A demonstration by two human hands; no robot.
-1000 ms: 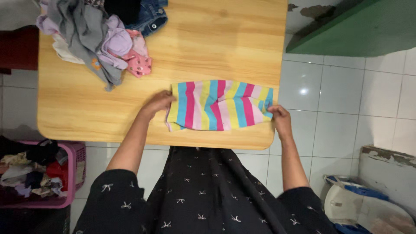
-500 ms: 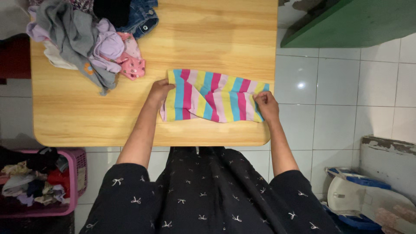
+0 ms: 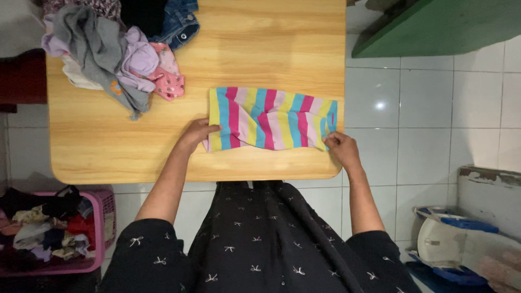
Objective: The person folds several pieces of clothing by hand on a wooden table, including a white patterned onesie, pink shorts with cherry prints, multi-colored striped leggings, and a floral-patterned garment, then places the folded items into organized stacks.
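Note:
A striped garment (image 3: 271, 118) in pink, yellow, blue and lilac lies folded flat near the front edge of the wooden table (image 3: 260, 38). My left hand (image 3: 197, 134) pinches its lower left corner. At the lower right corner, near the table's right edge, my right hand (image 3: 340, 147) grips the cloth. Both arms reach in from below over my black dress with small white bows.
A heap of clothes (image 3: 116, 49) in grey, lilac, pink and denim lies on the table's back left. A pink laundry basket (image 3: 97, 228) full of clothes stands on the floor at lower left. White floor tiles, a green panel (image 3: 434, 27) and a white-and-blue object (image 3: 450, 244) are on the right.
Both hands slid back from the garment's middle sides to its near corners. The garment now lies flatter and slightly nearer the table's front edge.

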